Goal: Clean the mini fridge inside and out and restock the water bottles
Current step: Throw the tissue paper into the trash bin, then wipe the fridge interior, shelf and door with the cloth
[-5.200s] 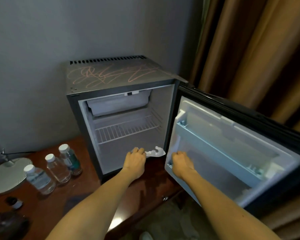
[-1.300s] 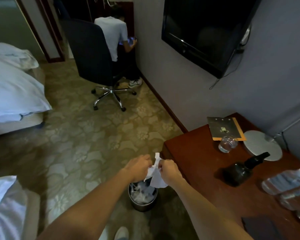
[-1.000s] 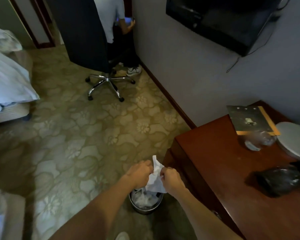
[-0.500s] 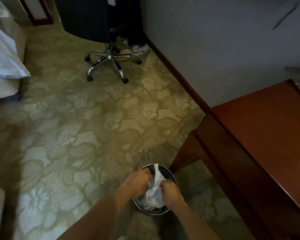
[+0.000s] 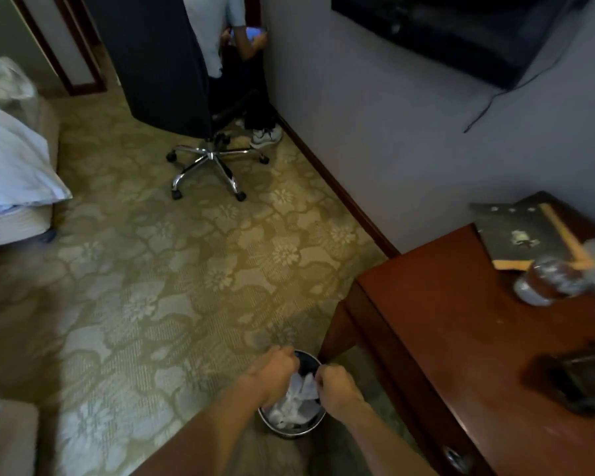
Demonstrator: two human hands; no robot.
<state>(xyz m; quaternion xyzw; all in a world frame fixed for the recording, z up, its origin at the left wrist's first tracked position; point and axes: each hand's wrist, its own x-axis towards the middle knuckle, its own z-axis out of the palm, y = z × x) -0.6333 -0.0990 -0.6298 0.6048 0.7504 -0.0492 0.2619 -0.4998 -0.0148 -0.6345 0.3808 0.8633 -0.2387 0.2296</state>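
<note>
Head view: both hands were over the small bin (image 5: 291, 428) on the carpet, off the desk's (image 5: 461, 338) front-left corner. Left hand (image 5: 272, 374) and right hand (image 5: 335, 384) fingers were pinched on a crumpled white tissue (image 5: 303, 389), low at the bin mouth. Fridge out of frame. A water bottle (image 5: 547, 280) sat at the desk's far edge. Judgement: wipe waste being binned; restocking remained.

Crumpled white paper (image 5: 301, 395) is seen in a shiny metal bin (image 5: 291, 428). Glossy, smooth reddish wood is shown on the desk (image 5: 461, 338). The carpet (image 5: 186, 286) is matt woven pile with floral pattern. Polished chrome is seen on the chair base (image 5: 213, 166).
</note>
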